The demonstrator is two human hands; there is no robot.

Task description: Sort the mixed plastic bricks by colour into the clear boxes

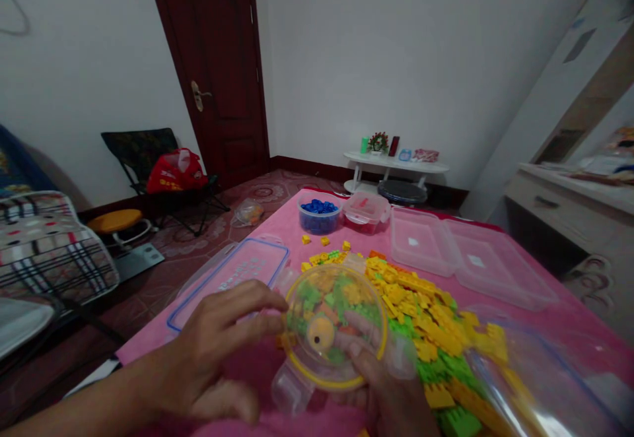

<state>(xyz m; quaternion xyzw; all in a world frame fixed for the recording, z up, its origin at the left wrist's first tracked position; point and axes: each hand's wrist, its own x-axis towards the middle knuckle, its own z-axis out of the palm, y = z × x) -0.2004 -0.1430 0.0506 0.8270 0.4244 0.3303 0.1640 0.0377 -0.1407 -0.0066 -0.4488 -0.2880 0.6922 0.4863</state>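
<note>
A round clear lid (347, 368) with a yellow sealing ring and clip flaps is held up over the table in my right hand (384, 384). The thumb and a finger show through the clear plastic at its right side. My left hand (218, 344) is at the lid's left edge, fingers spread and thumb apart; whether a fingertip touches the rim I cannot tell. Behind and right of the lid spreads a heap of yellow building bricks (421, 298), with green bricks (440, 368) and a few orange ones among them. Bricks show through the lid too.
A round tub of blue bricks (319, 219) and a red-tinted lidded box (366, 212) stand at the far edge. Clear trays (428, 245) lie right. A blue-edged rectangular lid (232, 278) lies left. A blurred clear container (549, 384) is near right.
</note>
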